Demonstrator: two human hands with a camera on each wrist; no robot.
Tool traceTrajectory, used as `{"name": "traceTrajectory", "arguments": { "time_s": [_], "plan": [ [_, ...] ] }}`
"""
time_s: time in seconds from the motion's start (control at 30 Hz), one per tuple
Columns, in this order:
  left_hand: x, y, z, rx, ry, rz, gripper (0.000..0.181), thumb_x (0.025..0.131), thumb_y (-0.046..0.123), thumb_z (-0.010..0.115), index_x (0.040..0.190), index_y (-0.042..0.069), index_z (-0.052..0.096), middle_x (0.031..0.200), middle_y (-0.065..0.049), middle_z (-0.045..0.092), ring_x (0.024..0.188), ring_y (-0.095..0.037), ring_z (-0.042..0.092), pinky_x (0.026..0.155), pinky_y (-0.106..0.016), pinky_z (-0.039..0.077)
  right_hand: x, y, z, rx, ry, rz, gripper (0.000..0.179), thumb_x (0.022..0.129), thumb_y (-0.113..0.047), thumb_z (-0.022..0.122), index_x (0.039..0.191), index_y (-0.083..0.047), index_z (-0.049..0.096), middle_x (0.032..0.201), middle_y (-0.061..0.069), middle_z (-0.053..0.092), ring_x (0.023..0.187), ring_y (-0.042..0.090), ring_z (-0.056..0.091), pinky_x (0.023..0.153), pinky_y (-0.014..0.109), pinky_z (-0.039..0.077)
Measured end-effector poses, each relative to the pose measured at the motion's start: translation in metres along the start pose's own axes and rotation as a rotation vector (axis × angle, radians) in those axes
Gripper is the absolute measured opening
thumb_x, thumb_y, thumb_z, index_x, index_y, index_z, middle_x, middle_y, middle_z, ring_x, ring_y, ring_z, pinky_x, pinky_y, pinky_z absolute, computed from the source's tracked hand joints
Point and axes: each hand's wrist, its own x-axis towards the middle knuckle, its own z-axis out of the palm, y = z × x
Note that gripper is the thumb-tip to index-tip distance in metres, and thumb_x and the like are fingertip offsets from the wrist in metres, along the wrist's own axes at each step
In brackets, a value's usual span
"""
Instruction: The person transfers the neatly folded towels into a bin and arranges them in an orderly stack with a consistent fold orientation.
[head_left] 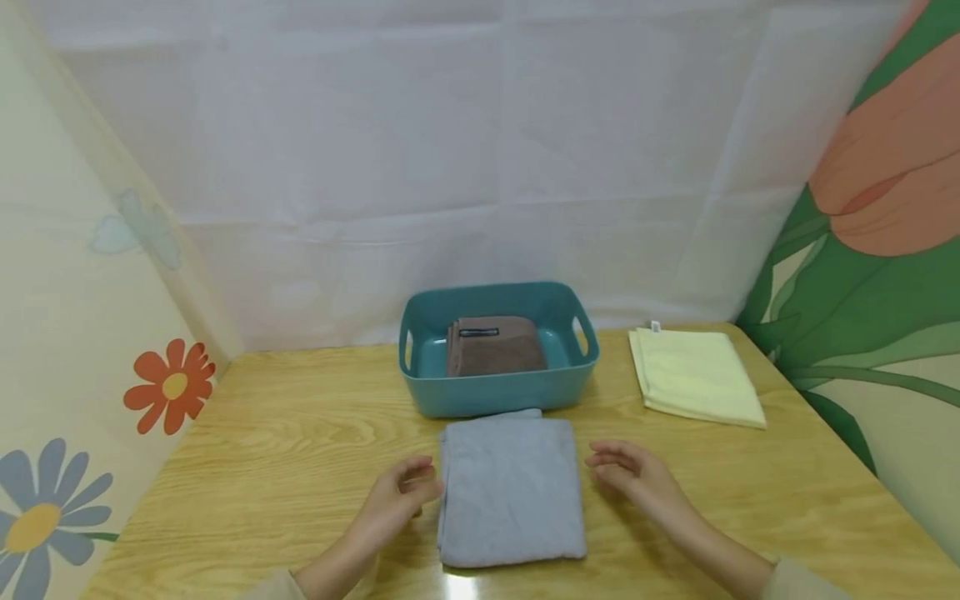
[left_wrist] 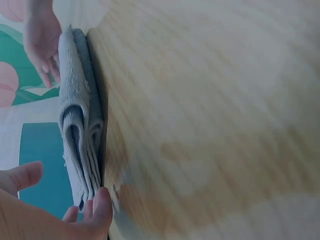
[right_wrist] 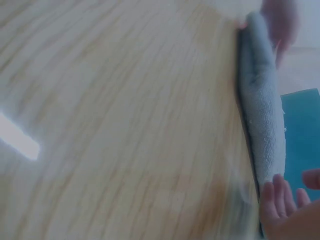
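Observation:
A folded grey-blue towel point(head_left: 512, 492) lies on the wooden table in front of the basket. My left hand point(head_left: 401, 497) is at its left edge, fingers loosely bent and thumb apart from them. In the left wrist view the fingertips point(left_wrist: 102, 202) are right by the towel's stacked folds point(left_wrist: 82, 145). Off the towel's right edge is my right hand point(head_left: 637, 477), its palm turned inward and fingers relaxed. The right wrist view shows that hand's fingers point(right_wrist: 280, 200) beside the near end of the towel point(right_wrist: 262, 115). Neither hand grips anything.
Behind the towel stands a teal basket point(head_left: 495, 396) with handle holes, holding a folded brown towel point(head_left: 498, 346). A folded pale yellow towel point(head_left: 697, 375) with a small white tag lies at the back right. A white cloth point(head_left: 450, 167) hangs behind the table point(head_left: 300, 433).

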Motion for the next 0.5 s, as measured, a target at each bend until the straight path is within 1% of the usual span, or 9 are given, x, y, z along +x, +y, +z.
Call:
{"name": "traceTrajectory", "arguments": {
  "time_s": [0.1, 0.17, 0.23, 0.4, 0.5],
  "plan": [
    [0.0006, -0.0016, 0.0027, -0.011, -0.022, -0.031, 0.056, 0.091, 0.014, 0.068, 0.133, -0.016, 0.048, 0.126, -0.030, 0.058, 0.105, -0.030, 0.062, 0.073, -0.038, 0.054, -0.0021, 0.0044, -0.0050, 0.017, -0.104, 0.036, 0.043, 0.096, 0.005, 0.055, 0.127, 0.029, 0.038, 0.109, 0.030, 0.064, 0.086, 0.009, 0.066, 0.073, 0.029, 0.057],
    [0.0009, -0.0029, 0.0040, -0.013, -0.039, -0.044, 0.057, 0.091, 0.014, 0.068, 0.134, -0.017, 0.047, 0.126, -0.031, 0.057, 0.106, -0.030, 0.062, 0.075, -0.040, 0.054, -0.0034, 0.0061, -0.0057, 0.039, -0.145, 0.063, 0.045, 0.096, 0.005, 0.054, 0.127, 0.031, 0.035, 0.109, 0.030, 0.064, 0.086, 0.011, 0.066, 0.073, 0.031, 0.057],
    [0.0007, -0.0042, 0.0045, -0.010, -0.051, -0.051, 0.058, 0.091, 0.015, 0.067, 0.134, -0.018, 0.045, 0.127, -0.031, 0.057, 0.109, -0.032, 0.061, 0.076, -0.041, 0.054, -0.0043, 0.0065, -0.0042, 0.045, -0.165, 0.088, 0.046, 0.096, 0.004, 0.054, 0.127, 0.031, 0.034, 0.110, 0.030, 0.064, 0.088, 0.014, 0.066, 0.074, 0.032, 0.057],
    [0.0018, -0.0053, 0.0053, -0.009, -0.053, -0.057, 0.060, 0.091, 0.014, 0.067, 0.134, -0.019, 0.043, 0.127, -0.033, 0.056, 0.110, -0.034, 0.060, 0.078, -0.044, 0.055, -0.0040, 0.0032, 0.0002, 0.053, -0.193, 0.141, 0.049, 0.096, 0.002, 0.055, 0.127, 0.032, 0.032, 0.113, 0.035, 0.061, 0.096, 0.029, 0.067, 0.078, 0.037, 0.057],
    [0.0041, -0.0023, 0.0077, -0.020, -0.057, -0.057, 0.061, 0.091, 0.013, 0.068, 0.135, -0.020, 0.042, 0.127, -0.035, 0.055, 0.111, -0.036, 0.060, 0.079, -0.045, 0.055, -0.0002, 0.0002, -0.0008, 0.054, -0.205, 0.181, 0.052, 0.096, 0.000, 0.055, 0.128, 0.032, 0.030, 0.115, 0.037, 0.060, 0.098, 0.031, 0.066, 0.080, 0.039, 0.057]
  ]
}}
